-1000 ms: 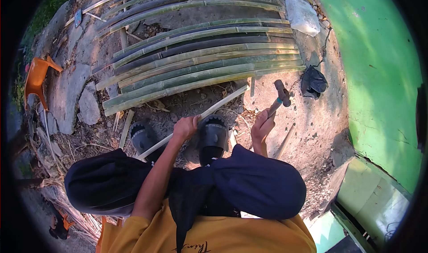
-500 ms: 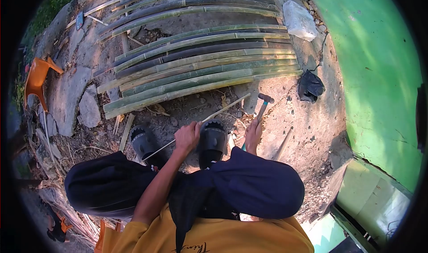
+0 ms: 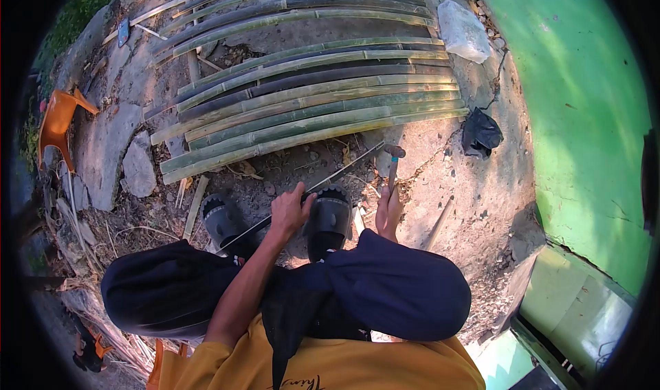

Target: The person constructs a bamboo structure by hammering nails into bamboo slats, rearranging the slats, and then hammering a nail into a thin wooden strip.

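My left hand is closed around a thin bamboo strip that slants from my left shin up past my right shoe. Its dark side and narrow pale edge face me. In my right hand a hammer stands head up, gripped by its handle. The hammer head is right by the far end of the strip. Both hands are over the ground in front of my knees, with a dark shoe just right of my left hand.
Split bamboo lengths lie in rows ahead of me. A black plastic bag and a clear bag sit on the right, near a green wall. An orange chair and stone slabs are at the left.
The strip has turned in my left hand, from its pale face to its dark side. My right hand and the hammer have moved left, closer to the strip's far end.
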Motion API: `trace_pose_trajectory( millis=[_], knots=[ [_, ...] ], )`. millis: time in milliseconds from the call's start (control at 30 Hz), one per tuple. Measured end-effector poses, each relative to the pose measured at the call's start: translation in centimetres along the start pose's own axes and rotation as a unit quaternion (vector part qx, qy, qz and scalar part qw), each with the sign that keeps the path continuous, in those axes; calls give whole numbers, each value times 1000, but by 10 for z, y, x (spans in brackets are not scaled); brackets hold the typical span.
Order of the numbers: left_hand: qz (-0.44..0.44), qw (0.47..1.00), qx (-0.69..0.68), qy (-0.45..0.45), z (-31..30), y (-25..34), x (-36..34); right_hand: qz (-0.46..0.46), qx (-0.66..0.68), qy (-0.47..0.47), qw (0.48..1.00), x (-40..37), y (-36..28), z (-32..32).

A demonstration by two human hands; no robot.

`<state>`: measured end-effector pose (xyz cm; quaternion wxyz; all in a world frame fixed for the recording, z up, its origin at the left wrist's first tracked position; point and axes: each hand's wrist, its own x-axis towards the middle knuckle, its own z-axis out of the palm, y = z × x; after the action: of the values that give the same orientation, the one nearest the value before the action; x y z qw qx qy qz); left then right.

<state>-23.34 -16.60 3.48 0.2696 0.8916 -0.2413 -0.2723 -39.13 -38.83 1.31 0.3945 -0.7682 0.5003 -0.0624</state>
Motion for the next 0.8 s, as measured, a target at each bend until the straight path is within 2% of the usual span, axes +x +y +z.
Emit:
trace_pose_trajectory(
  millis=[100,233,433,500,600,800],
  knots=[
    [-10,1000,1,-7,1,-1,-1,34,15,-26,999,0,-4,-2],
    [-11,1000,-19,-8,0,-1,2,55,37,-17,998,3,-15,-5],
    [-14,999,-45,-13,0,-4,4,30,-5,-26,999,9,-10,-1],
    [-10,999,-45,-11,2,-6,3,-13,-29,-31,999,9,-14,0],
    [10,999,-24,24,5,-1,-1,-25,-31,-47,998,7,-24,-3],
    [1,1000,17,-5,8,0,1,-10,-46,-40,998,4,-25,-4]
  ],
)
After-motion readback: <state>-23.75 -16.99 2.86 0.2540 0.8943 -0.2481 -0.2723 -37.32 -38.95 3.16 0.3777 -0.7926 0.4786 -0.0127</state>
